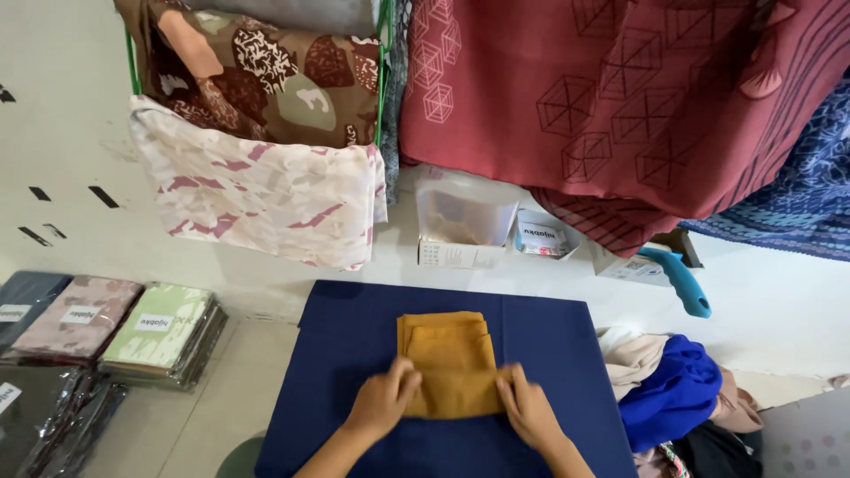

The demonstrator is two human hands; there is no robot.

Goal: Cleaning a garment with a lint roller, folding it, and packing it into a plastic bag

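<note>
Both hands, left (382, 403) and right (529, 409), pinch the mustard cloth's (449, 358) near corners, flattening it on the navy mat (549, 345).

Around the dark blue cloth (549, 354) on the table, packed fabrics in clear bags (159, 332) lie to its left, a clear plastic box (465, 212) stands behind it, a maroon patterned fabric (620, 97) hangs above, and a bright blue cloth (673, 389) lies to its right.
</note>
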